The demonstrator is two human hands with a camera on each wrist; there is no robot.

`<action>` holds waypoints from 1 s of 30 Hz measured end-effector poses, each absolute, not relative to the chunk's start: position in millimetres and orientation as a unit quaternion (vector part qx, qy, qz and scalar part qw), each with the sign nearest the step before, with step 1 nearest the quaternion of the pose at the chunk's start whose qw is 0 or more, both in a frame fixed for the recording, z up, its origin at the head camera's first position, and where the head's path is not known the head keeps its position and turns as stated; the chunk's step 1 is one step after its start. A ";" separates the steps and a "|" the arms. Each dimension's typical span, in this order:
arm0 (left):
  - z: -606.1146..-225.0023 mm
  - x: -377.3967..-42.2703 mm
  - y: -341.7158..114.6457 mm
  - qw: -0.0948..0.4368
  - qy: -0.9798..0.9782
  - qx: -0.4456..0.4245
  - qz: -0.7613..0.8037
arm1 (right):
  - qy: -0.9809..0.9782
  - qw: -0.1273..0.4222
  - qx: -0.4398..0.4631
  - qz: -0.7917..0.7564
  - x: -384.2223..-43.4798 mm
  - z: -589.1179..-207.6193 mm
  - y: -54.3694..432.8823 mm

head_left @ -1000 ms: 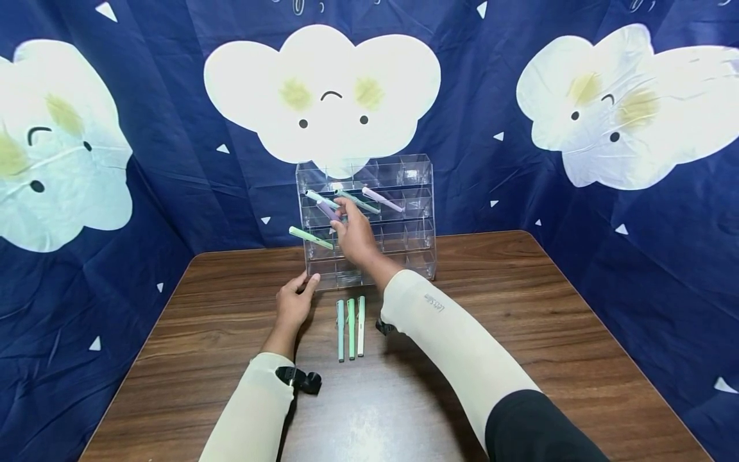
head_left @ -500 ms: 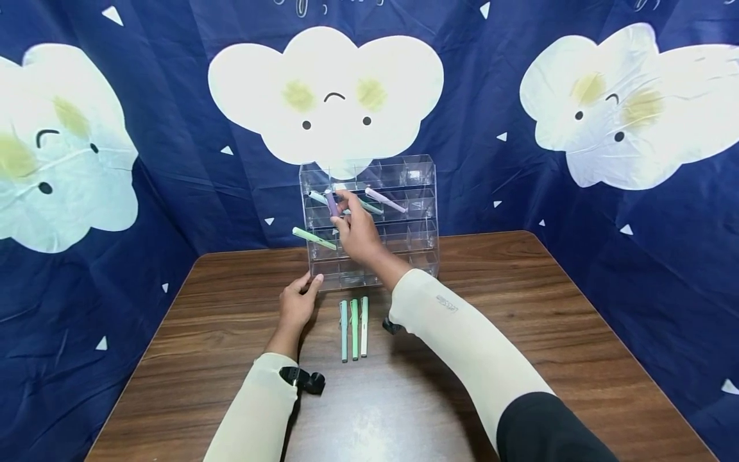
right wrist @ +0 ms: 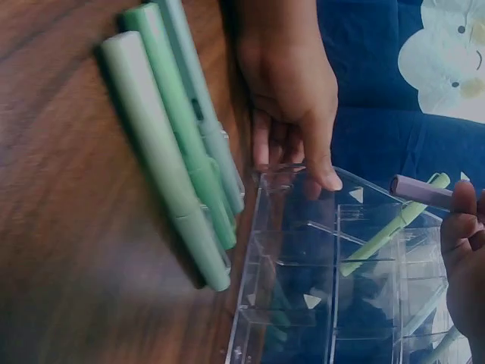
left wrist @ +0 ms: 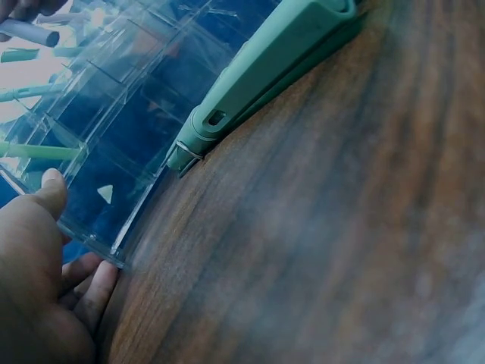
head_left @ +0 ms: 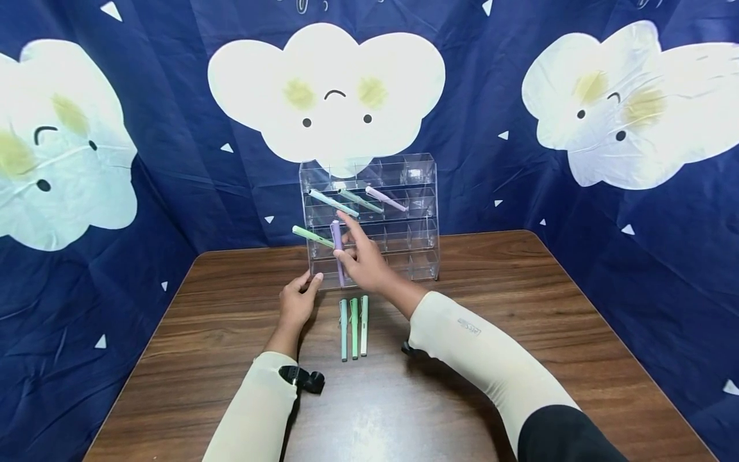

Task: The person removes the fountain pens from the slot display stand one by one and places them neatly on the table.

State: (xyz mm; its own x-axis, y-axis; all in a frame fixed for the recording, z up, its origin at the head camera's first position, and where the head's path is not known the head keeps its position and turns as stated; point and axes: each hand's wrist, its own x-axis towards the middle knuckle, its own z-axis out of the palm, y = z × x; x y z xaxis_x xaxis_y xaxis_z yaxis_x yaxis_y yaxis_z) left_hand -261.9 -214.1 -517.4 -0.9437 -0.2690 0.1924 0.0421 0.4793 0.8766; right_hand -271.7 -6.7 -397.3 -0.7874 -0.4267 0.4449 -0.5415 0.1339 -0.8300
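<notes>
My right hand (head_left: 365, 260) pinches a purple pen (head_left: 337, 234) between thumb and fingers, held nearly upright before the left columns of a clear compartment rack (head_left: 424, 264). In the right wrist view, one end of this purple pen (right wrist: 420, 191) sticks out past the fingertips. My left hand (head_left: 296, 305) grips the rack's lower left corner, thumb on one side and fingers on the other. Slanting in the rack are a light blue pen (head_left: 331, 201), a dark green pen (head_left: 360, 201), a lilac pen (head_left: 385, 198) and, lower left, a light green pen (head_left: 312, 236).
Before the rack, a blue-green pen (head_left: 344, 330), a green pen (head_left: 355, 330) and a pale green-white pen (head_left: 364, 326) lie side by side on the wooden table (head_left: 519, 308). Behind the rack hangs a dark blue cloth (head_left: 479, 102) with clouds.
My right hand has come down from the rack's upper rows with the purple pen, which has turned from slanting to nearly upright. The left hand stays at the corner.
</notes>
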 end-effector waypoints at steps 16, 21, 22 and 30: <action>-518.6 -262.5 -215.2 0.141 -0.853 0.067 -0.498 | -0.729 -0.007 0.296 0.617 -253.4 -421.1 27.6; -517.1 -263.0 -215.1 0.141 -0.856 0.066 -0.494 | -0.728 -0.037 0.269 0.629 -252.9 -427.5 42.3; -516.8 -263.1 -215.1 0.141 -0.856 0.065 -0.494 | -0.728 -0.045 0.266 0.630 -253.4 -429.5 44.7; -517.2 -263.0 -214.5 0.146 -0.850 0.065 -0.502 | -0.734 -0.108 0.254 0.620 -250.9 -446.5 59.4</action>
